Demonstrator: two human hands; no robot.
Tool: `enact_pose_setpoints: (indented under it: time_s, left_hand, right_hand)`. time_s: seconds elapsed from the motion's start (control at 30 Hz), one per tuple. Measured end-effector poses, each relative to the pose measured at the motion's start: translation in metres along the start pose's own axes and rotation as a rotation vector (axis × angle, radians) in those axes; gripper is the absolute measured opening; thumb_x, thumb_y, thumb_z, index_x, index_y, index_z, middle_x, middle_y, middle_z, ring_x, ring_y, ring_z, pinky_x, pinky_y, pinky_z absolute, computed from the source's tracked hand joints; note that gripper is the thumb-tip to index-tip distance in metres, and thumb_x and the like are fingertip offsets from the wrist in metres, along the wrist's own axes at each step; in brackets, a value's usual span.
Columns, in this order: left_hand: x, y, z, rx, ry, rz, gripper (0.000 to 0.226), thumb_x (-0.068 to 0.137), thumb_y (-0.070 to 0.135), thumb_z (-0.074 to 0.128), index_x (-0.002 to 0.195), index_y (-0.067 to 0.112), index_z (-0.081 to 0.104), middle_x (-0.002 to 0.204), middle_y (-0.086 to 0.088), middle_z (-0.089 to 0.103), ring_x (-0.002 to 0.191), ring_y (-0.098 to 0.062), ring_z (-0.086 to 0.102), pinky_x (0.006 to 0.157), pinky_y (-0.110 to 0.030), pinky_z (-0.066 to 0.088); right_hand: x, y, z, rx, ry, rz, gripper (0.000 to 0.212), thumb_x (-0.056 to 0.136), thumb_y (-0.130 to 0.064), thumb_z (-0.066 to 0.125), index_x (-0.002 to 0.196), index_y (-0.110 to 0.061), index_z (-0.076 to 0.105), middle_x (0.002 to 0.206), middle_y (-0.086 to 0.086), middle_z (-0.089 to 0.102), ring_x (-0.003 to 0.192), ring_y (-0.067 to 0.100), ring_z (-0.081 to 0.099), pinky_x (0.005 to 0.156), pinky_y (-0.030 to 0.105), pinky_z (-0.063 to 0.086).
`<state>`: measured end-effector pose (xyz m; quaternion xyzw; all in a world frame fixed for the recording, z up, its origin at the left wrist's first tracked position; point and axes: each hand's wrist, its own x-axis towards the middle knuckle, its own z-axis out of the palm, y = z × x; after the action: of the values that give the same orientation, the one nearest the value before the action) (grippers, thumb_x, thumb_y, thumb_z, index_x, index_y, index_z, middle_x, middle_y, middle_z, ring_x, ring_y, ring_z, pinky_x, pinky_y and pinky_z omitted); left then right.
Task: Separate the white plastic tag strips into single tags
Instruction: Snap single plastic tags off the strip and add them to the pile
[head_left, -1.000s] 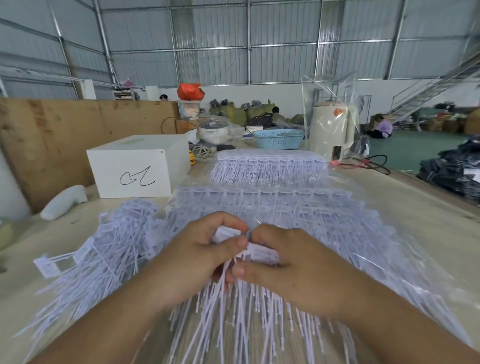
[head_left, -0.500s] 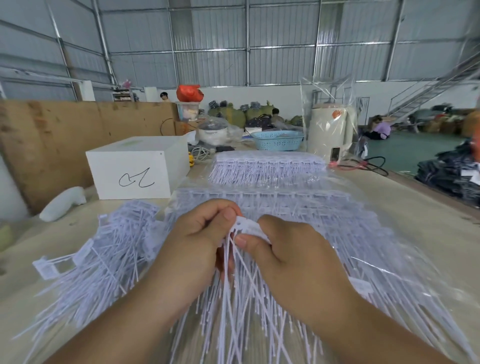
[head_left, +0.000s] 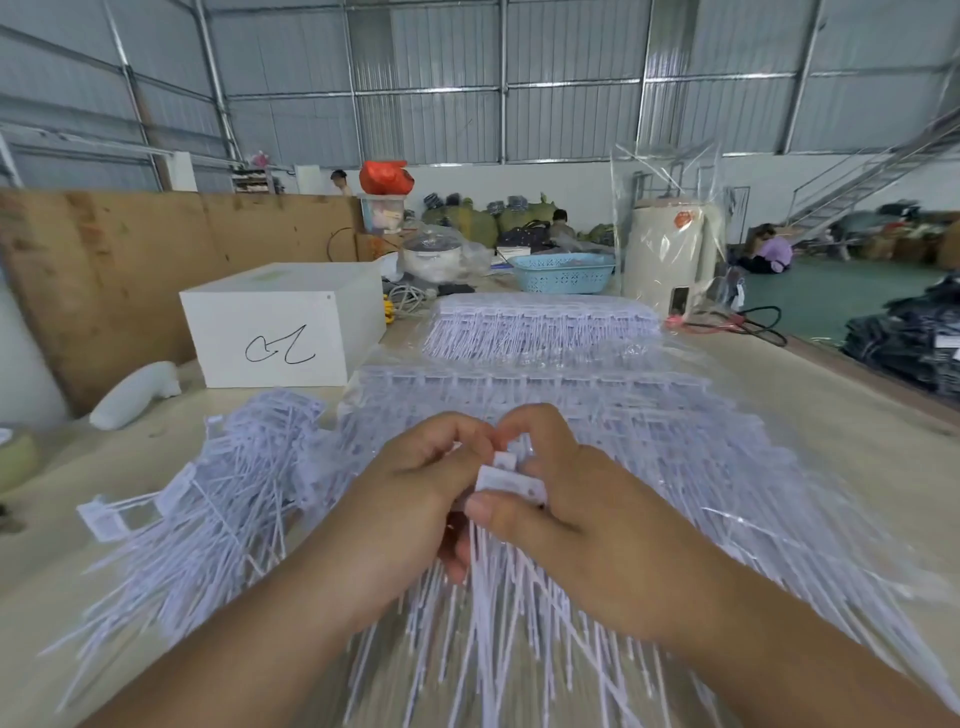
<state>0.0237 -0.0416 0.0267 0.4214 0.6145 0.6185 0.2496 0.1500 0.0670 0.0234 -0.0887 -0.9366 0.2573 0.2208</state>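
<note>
Two hands were met over the heaped strips: the tag strip (head_left: 511, 480) was pinched between right hand (head_left: 587, 525) and left hand (head_left: 410, 499), its tails hanging toward the person.

Box (head_left: 280, 325) behind loose tags (head_left: 208, 499), left of the bagged strips (head_left: 675, 441).

White tags (head_left: 511, 480); pale blue basket (head_left: 563, 273)

Pale wooden table (head_left: 857, 467), white tag strips (head_left: 649, 441) heaped, loose tags (head_left: 218, 499) left, white box (head_left: 280, 322) behind
</note>
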Motion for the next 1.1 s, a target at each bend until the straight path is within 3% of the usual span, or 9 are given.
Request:
enact_pose_setpoints:
  time_s: [0.13, 0.23, 0.4, 0.47, 0.53, 0.6, 0.67, 0.9, 1.1]
  left_hand:
    - [-0.003, 0.002, 0.0, 0.021, -0.1, 0.02, 0.022, 0.097, 0.031, 0.054, 0.084, 0.024, 0.069, 0.066, -0.006, 0.062, 0.041, -0.015, 0.048, 0.038, -0.024, 0.043]
    - [-0.004, 0.0, -0.001, 0.104, -0.178, 0.014, 0.02, 0.08, 0.045, 0.06, 0.089, 0.029, 0.069, 0.07, -0.015, 0.063, 0.044, -0.016, 0.05, 0.04, -0.027, 0.044]
    - [0.0, -0.003, -0.006, 0.047, -0.233, -0.008, 0.014, 0.077, 0.033, 0.068, 0.09, 0.027, 0.069, 0.065, -0.008, 0.065, 0.043, -0.014, 0.05, 0.041, -0.024, 0.043]
    - [0.002, -0.003, -0.008, -0.006, -0.186, -0.002, 0.011, 0.077, 0.029, 0.073, 0.086, 0.025, 0.068, 0.058, -0.001, 0.06, 0.041, -0.013, 0.048, 0.038, -0.022, 0.041]
    - [0.005, -0.003, -0.012, -0.028, -0.114, 0.012, 0.014, 0.075, 0.031, 0.078, 0.081, 0.025, 0.068, 0.059, -0.003, 0.058, 0.041, -0.014, 0.048, 0.037, -0.022, 0.04]
    - [0.007, -0.002, -0.017, -0.001, -0.104, 0.01, 0.015, 0.07, 0.033, 0.07, 0.083, 0.025, 0.068, 0.06, -0.005, 0.058, 0.042, -0.015, 0.049, 0.038, -0.023, 0.042]
    - [0.007, -0.003, -0.022, 0.057, -0.146, -0.016, 0.017, 0.071, 0.034, 0.07, 0.085, 0.024, 0.068, 0.06, -0.004, 0.057, 0.041, -0.016, 0.049, 0.04, -0.023, 0.043]
    - [0.008, -0.005, -0.024, 0.12, -0.198, -0.008, 0.018, 0.076, 0.036, 0.08, 0.082, 0.025, 0.068, 0.063, -0.002, 0.055, 0.043, -0.015, 0.045, 0.04, -0.02, 0.04]
    - [0.007, -0.004, -0.02, 0.07, -0.156, -0.02, 0.015, 0.072, 0.033, 0.072, 0.086, 0.025, 0.072, 0.058, 0.005, 0.057, 0.04, -0.013, 0.045, 0.039, -0.019, 0.04]
  right_hand:
    - [0.002, 0.004, 0.001, 0.022, -0.084, 0.047, 0.069, 0.088, -0.064, 0.046, 0.14, -0.052, 0.003, 0.109, -0.015, 0.062, 0.088, -0.001, 0.058, 0.083, 0.031, 0.049]
    - [0.002, 0.005, 0.001, -0.013, -0.104, 0.051, 0.074, 0.087, -0.066, 0.045, 0.143, -0.05, -0.001, 0.122, -0.018, 0.059, 0.088, -0.005, 0.056, 0.085, 0.027, 0.048]
    - [0.001, 0.002, 0.003, -0.054, -0.044, 0.033, 0.071, 0.086, -0.067, 0.047, 0.14, -0.05, 0.004, 0.096, -0.019, 0.062, 0.074, -0.003, 0.058, 0.067, 0.023, 0.047]
    - [0.001, 0.001, -0.002, -0.061, -0.04, 0.044, 0.061, 0.082, -0.071, 0.047, 0.134, -0.045, 0.028, 0.074, -0.017, 0.058, 0.061, -0.001, 0.054, 0.058, 0.023, 0.04]
    - [0.001, 0.003, -0.008, -0.057, -0.069, 0.073, 0.045, 0.082, -0.072, 0.046, 0.102, -0.033, 0.054, 0.059, -0.014, 0.053, 0.049, 0.003, 0.046, 0.054, 0.027, 0.036]
    - [0.0, 0.006, -0.01, -0.035, -0.099, 0.117, 0.044, 0.088, -0.064, 0.049, 0.077, -0.021, 0.052, 0.053, -0.008, 0.046, 0.045, 0.007, 0.04, 0.052, 0.031, 0.034]
    - [0.0, 0.008, -0.008, -0.045, -0.118, 0.125, 0.042, 0.092, -0.055, 0.052, 0.069, -0.02, 0.047, 0.056, -0.004, 0.043, 0.046, 0.007, 0.038, 0.054, 0.033, 0.034]
    - [0.002, 0.013, -0.004, 0.054, -0.114, 0.107, 0.044, 0.092, -0.05, 0.057, 0.069, -0.014, 0.046, 0.052, -0.007, 0.037, 0.046, 0.007, 0.033, 0.051, 0.031, 0.029]
    - [0.003, 0.012, -0.002, 0.043, -0.095, 0.115, 0.044, 0.092, -0.049, 0.057, 0.066, -0.015, 0.044, 0.049, -0.01, 0.039, 0.044, 0.007, 0.034, 0.049, 0.028, 0.027]
